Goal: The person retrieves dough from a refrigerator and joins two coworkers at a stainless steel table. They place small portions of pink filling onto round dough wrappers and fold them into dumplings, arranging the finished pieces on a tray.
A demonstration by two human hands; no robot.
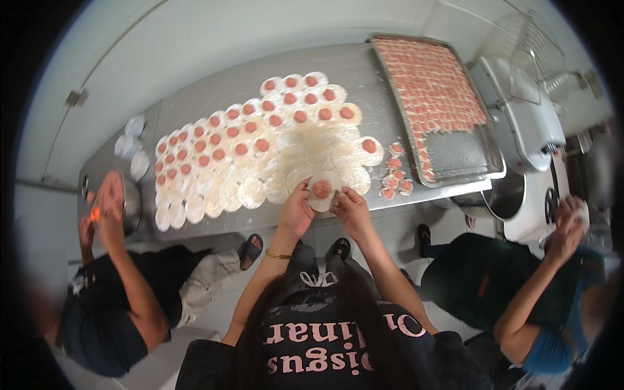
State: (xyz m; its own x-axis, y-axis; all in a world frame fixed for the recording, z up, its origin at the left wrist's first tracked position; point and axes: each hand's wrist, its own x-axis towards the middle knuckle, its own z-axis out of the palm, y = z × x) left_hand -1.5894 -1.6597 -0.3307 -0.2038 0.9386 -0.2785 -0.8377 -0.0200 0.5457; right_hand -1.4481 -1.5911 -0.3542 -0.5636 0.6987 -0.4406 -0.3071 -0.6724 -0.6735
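Observation:
Between my two hands, just off the table's near edge, is a round dumpling wrapper (321, 202) with a ball of pink meat filling (322, 189) in its middle. My left hand (298, 209) pinches its left edge, and my right hand (351, 209) grips the right edge. The wrapper looks flat and unfolded. Beyond my hands, many floured wrappers (250, 193) overlap in rows; those farther back carry a dab of filling each, the nearer ones are bare. To my right lies a small cluster of folded dumplings (392, 177).
A metal tray (458, 156) at the right holds rows of dumplings, beside a white machine (517, 117). At left, a person's hands (109, 224) work at a bowl of pink filling (112, 195) near stacked wrappers (138, 165). Another person's hands (567, 227) are at right.

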